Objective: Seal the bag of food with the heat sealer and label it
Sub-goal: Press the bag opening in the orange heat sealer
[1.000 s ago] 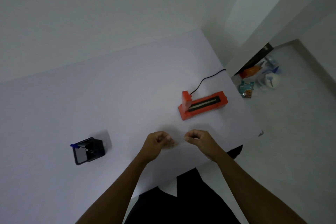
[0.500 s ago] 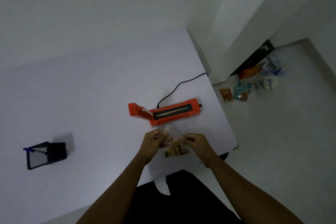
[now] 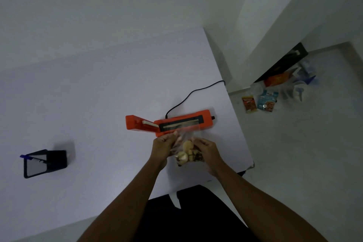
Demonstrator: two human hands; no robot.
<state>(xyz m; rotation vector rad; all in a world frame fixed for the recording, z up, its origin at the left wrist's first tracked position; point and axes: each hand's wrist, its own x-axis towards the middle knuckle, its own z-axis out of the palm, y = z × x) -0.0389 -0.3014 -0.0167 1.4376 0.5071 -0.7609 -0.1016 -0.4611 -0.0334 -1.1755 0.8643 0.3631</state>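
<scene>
Right now your left hand (image 3: 164, 146) and right hand (image 3: 209, 150) pinch the clear bag of food (image 3: 186, 151), fingers clenched on its sides; pale and dark chunks show inside, its mouth at 12 o'clock touching the open orange heat sealer (image 3: 170, 123) on the table (image 3: 88, 94).

Single head-worn wide-angle view, looked steeply down and forward from above, tilted, close over both bare forearms, white rectangular desk (image 3: 82, 104) filled the left and centre, pale tiled floor (image 3: 304, 153) ran down the right, white walls bent across the top
</scene>
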